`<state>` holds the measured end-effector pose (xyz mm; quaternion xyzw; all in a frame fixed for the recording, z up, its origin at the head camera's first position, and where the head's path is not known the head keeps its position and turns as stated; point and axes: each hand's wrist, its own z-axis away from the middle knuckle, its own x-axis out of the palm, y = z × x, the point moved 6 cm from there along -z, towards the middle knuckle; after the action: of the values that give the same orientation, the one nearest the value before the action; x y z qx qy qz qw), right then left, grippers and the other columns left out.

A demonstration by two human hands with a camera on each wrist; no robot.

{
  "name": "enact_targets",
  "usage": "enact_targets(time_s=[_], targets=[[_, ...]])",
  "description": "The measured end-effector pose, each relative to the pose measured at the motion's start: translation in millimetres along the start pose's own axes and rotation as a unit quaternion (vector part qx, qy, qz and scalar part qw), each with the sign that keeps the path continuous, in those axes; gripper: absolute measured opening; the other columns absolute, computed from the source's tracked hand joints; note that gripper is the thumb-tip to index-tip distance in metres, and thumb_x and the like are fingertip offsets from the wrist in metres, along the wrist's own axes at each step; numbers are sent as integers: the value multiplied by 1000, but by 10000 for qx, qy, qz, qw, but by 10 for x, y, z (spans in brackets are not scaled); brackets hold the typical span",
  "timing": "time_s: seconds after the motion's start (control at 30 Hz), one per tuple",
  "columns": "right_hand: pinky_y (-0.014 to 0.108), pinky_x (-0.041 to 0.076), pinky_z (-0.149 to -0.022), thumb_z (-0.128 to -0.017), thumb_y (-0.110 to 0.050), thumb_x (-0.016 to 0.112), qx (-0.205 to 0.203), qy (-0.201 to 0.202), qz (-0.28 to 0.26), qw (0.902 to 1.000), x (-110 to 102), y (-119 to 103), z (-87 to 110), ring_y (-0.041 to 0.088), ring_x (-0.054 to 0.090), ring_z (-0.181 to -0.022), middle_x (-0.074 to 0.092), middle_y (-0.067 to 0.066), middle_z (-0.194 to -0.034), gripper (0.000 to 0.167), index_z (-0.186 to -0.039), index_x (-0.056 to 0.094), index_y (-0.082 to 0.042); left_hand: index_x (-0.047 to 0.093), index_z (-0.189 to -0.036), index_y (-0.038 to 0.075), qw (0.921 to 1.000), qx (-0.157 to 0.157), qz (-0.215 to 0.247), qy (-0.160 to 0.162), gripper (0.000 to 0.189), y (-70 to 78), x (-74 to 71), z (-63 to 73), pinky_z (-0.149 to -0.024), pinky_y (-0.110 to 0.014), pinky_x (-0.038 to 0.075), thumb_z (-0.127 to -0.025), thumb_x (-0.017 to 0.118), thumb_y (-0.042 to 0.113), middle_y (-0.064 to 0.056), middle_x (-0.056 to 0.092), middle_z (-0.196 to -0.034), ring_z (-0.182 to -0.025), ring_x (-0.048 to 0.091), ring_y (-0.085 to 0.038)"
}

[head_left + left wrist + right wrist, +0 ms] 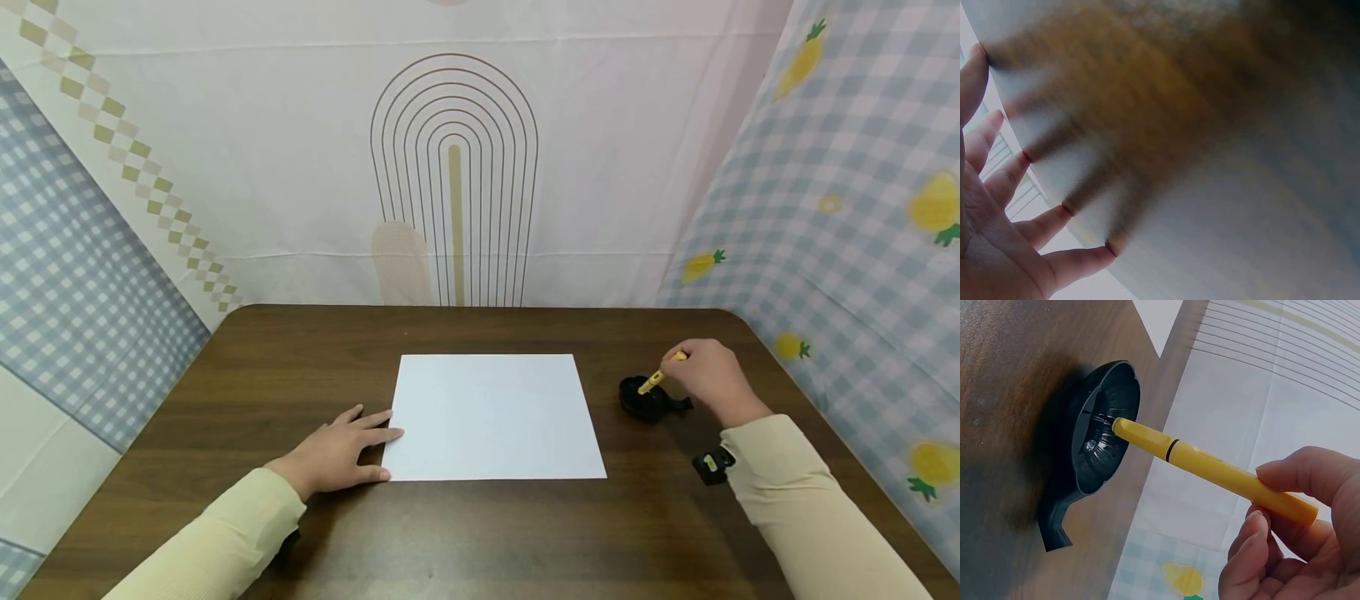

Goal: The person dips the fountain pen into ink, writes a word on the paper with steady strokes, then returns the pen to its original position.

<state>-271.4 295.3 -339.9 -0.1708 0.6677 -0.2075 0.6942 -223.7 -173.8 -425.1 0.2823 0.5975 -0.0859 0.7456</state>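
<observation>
A white sheet of paper (495, 417) lies on the brown table. My left hand (336, 452) rests at its left side, fingers spread, with some fingertips on the sheet's edge. Over on the right, my right hand (708, 375) pinches a yellow pen (1210, 467) near its back end, between thumb and fingers. The pen slants down into a small black dish (1084, 428) with a ribbed inside and a short handle. In the right wrist view, the pen's dark tip is inside the dish's hollow, and the pen has a thin black ring around its barrel.
The brown table (480, 542) runs back to a white cloth (300, 167) with printed arches. Blue checked cloth with pineapples (847, 292) hangs along the right side. A small black device (712, 467) is at my right cuff.
</observation>
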Motion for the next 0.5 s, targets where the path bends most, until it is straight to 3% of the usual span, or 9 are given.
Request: enact_targets(time_s=[0.5], targets=[[31, 38, -56, -91, -17, 53, -62, -103, 99, 9999, 21, -22, -33, 20, 45, -62, 65, 14, -86, 29, -103, 69, 4, 55, -139, 23, 10000, 37, -66, 40, 60, -13, 2, -6, -93, -73, 35, -85, 71, 45, -7, 39, -152, -136, 29, -53]])
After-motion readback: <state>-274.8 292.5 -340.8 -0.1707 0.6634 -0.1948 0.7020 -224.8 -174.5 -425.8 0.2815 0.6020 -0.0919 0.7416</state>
